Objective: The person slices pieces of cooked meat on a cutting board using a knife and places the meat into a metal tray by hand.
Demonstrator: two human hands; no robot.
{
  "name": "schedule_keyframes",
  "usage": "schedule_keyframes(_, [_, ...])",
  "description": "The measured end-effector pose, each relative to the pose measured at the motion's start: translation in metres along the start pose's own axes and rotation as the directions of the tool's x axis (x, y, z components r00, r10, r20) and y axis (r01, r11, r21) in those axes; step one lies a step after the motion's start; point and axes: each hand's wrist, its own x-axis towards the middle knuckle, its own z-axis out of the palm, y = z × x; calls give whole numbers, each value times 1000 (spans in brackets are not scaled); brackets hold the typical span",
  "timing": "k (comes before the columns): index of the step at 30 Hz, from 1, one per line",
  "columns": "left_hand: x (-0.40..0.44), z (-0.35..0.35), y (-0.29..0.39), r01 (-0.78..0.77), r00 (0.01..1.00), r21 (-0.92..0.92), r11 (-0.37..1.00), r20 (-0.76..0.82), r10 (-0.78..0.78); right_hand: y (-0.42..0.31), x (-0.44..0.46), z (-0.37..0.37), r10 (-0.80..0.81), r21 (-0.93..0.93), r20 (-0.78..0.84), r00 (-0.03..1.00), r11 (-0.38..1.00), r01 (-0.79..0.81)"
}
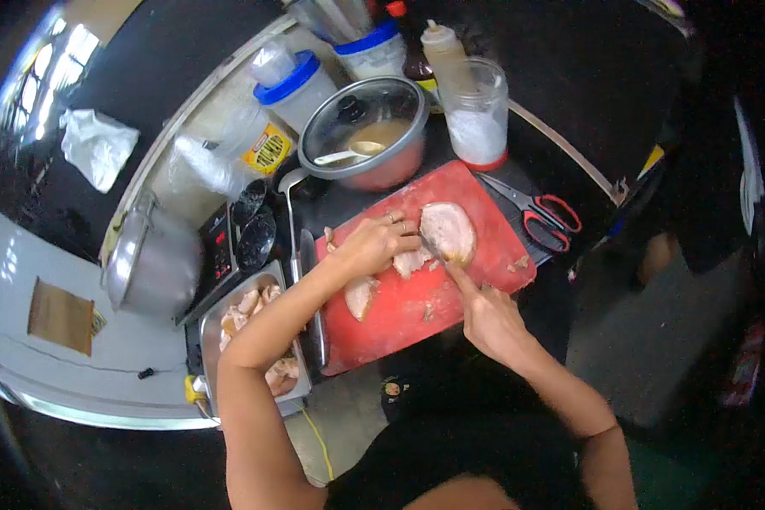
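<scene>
On the red cutting board (382,331), my right hand (495,323) grips a knife (434,250), its index finger stretched along the blade. The blade lies between a large round slice of cooked meat (447,231) and a smaller piece of meat (411,263). My left hand (376,244), with a ring on one finger, holds the smaller piece down with curled fingertips. Another cut piece of meat (359,297) rests below my left wrist. The knife's handle is mostly hidden inside my right hand.
A metal tray (296,391) of meat pieces sits left, partly behind my forearm. Scissors (540,212) lie right of the board. Behind stand a lidded bowl (382,170) with a ladle, a jar of white grains (478,132) and a squeeze bottle (442,47). A pot (153,259) is farther left.
</scene>
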Motion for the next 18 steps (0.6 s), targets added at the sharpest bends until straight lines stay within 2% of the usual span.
schedule_keyframes(2, [-4,-5,5,1,1000,-9,1000,-21,-1,2,-4,-3,-17,-36,-16,1000,999,16])
schedule_keyframes(5, [-7,-10,12,96,995,-48,994,17,-96,4,-13,-11,-35,-160,1,999,986,35])
schedule_keyframes(10, [-14,10,7,118,989,-100,988,-83,-126,17,-20,-14,-81,-359,34,996,929,88])
schedule_keyframes(14, [-18,11,11,81,988,-57,995,-128,-88,9,-1,-4,-140,-337,22,990,931,139])
schedule_keyframes(18, [-19,10,13,90,992,-30,996,-86,-92,18,13,8,-212,-288,15,977,935,207])
